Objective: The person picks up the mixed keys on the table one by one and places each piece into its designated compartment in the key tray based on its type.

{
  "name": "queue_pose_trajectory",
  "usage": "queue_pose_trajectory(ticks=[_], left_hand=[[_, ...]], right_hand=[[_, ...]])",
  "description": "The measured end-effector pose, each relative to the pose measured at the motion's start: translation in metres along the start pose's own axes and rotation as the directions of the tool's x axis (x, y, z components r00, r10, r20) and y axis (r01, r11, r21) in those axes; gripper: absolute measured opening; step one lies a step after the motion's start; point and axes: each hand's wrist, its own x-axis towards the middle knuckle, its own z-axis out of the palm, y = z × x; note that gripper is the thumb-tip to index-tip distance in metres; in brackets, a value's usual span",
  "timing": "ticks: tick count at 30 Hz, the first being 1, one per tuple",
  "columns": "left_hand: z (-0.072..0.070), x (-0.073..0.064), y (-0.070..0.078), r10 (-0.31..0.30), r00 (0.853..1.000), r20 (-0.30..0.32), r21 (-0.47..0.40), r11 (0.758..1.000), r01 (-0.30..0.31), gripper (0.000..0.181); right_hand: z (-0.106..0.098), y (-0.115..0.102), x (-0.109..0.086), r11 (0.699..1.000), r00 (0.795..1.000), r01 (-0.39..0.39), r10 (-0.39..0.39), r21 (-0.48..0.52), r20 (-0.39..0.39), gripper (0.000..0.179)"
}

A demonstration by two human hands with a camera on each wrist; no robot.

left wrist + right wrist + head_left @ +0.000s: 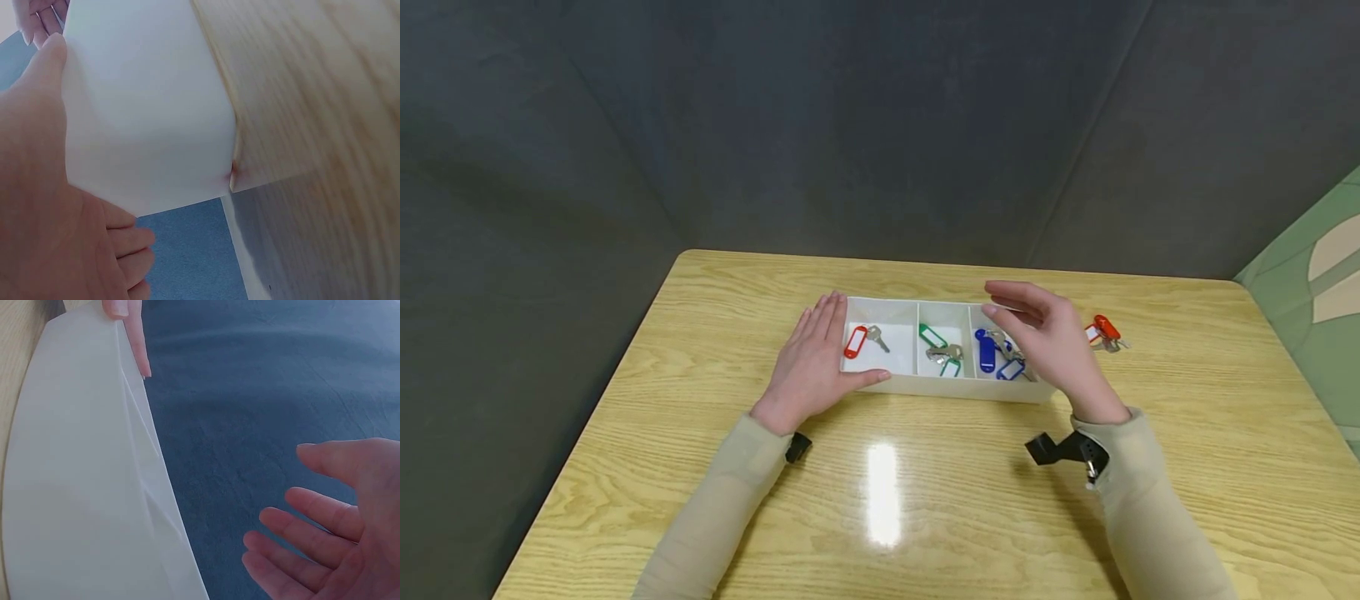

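A white three-compartment box sits on the table. My left hand rests against its left end, fingers straight along the end wall and thumb on the near rim; the left wrist view shows this hand at the box's corner. A key with a red tag lies in the left compartment, keys with green tags in the middle, keys with blue tags on the right. My right hand hovers over the right end, partly covering it. The right wrist view shows that hand holding nothing, fingers spread.
More keys with red tags lie on the wooden table to the right of the box, beyond my right hand. A dark padded wall rises behind the table's far edge. Black straps with small devices sit at my wrists.
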Motion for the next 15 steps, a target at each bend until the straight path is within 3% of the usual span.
queue_pose_trajectory(ticks=[15], left_hand=[[0.0,0.0,0.0,0.009,1.0,-0.016,0.007,1.0,-0.009,0.125]], right_hand=[[-0.014,0.007,-0.006,1.0,0.998,0.009,-0.008,0.018,-0.058,0.04]])
